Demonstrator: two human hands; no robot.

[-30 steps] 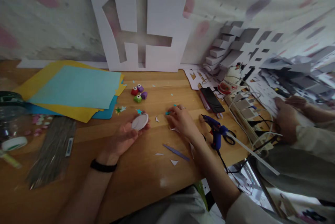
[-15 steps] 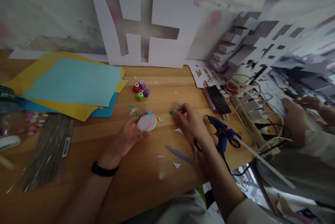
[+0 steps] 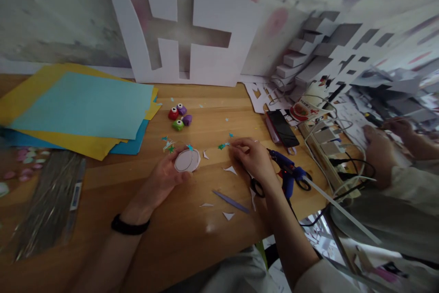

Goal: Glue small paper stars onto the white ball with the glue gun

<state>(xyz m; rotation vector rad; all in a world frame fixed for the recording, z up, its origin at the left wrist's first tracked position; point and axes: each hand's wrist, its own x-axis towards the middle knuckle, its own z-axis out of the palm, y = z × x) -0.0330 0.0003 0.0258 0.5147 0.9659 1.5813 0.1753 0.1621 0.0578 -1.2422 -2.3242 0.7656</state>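
Currently | left hand (image 3: 165, 177): grasping white disc (image 3: 185, 162) left of centre, blue star (image 3: 190, 147) at its far edge | right hand (image 3: 254, 158): just right of small stars (image 3: 221, 146), cannot tell if gripping | step: apparently picking among stars | next move: likely calls for a light pinch

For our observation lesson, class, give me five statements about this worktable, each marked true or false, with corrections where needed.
1. The left hand holds a pale disc. True.
2. The right hand is wrapped around the glue gun. False: its fingers are near small stars, and the glue gun is to that hand's right.
3. A black band circles the left wrist. True.
4. The top paper sheet is red. False: the top paper sheet is pale blue.
5. A purple strip lies on the wooden table. True.
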